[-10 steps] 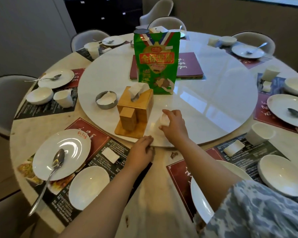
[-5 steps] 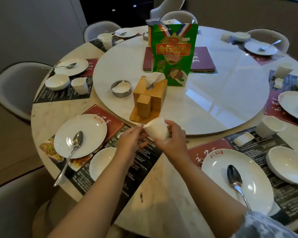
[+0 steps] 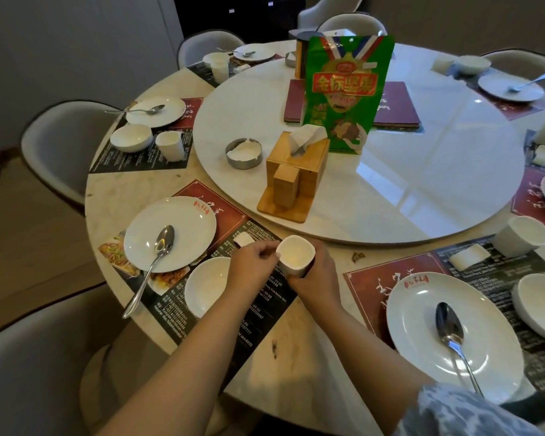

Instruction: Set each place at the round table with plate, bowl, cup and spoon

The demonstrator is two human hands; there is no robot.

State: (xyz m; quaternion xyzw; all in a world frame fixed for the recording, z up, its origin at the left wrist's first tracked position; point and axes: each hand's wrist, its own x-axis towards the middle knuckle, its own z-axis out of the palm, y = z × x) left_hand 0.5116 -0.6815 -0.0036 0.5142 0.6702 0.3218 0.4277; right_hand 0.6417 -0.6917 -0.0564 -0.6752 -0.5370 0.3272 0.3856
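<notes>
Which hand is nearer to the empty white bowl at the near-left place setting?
The left hand. It is just right of the bowl, overlapping its rim in the picture, and pinches the cup. The right hand holds the cup's far side, farther from the bowl.

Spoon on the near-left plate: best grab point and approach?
Judging by its pose, take the spoon by the handle end, which overhangs the plate rim toward the table edge. Come from the near-left edge and pinch across the thin stem. The bowl end lies flat on the plate, with little to get under.

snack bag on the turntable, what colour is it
Mostly green, with red-and-gold lettering; the snack bag shows only in the head view.
</notes>
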